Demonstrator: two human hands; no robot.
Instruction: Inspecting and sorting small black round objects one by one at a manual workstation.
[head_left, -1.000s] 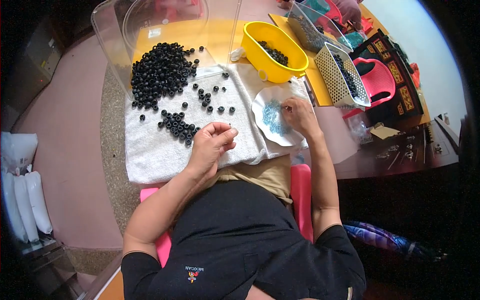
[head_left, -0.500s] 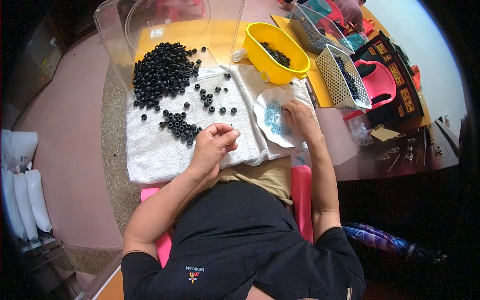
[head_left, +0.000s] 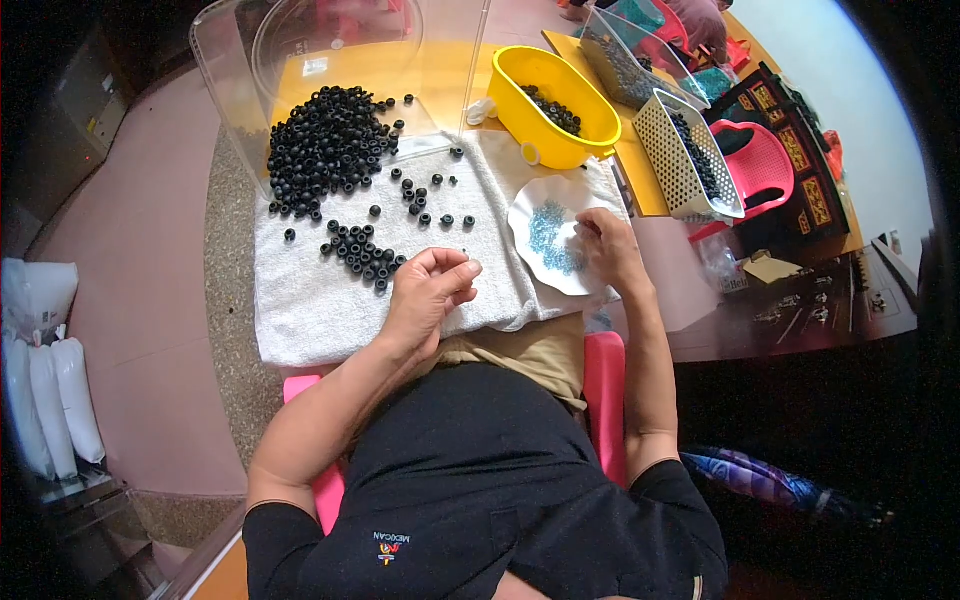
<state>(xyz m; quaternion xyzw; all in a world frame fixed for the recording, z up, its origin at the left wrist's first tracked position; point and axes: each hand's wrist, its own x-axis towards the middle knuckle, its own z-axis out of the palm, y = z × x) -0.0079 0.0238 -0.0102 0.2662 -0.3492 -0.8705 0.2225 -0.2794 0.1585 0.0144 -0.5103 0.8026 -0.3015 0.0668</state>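
My left hand (head_left: 432,298) is over the white towel (head_left: 300,320), thumb and forefinger pinched, with a tiny dark speck showing at their tips; what it belongs to is too small to name. Just left of those fingers sits a cluster of black round parts with holes (head_left: 362,252), and several loose ones lie farther up the towel. My right hand (head_left: 610,250) hovers at the right side of a white scalloped dish (head_left: 530,262). Its fingertips are pressed together, and whatever they hold cannot be made out. Tiny pale blue pieces (head_left: 550,235) are spread in the dish.
A large pile of black parts (head_left: 325,150) spills from a clear plastic box (head_left: 225,95) at the far left. A yellow tub (head_left: 560,150) with black parts stands behind the dish. Farther right are a white perforated basket (head_left: 683,190) and a pink chair (head_left: 765,165).
My right hand has lifted slightly from the blue pieces and shifted right, toward the dish's rim, fingers still together. The left hand keeps its pinch in nearly the same place.
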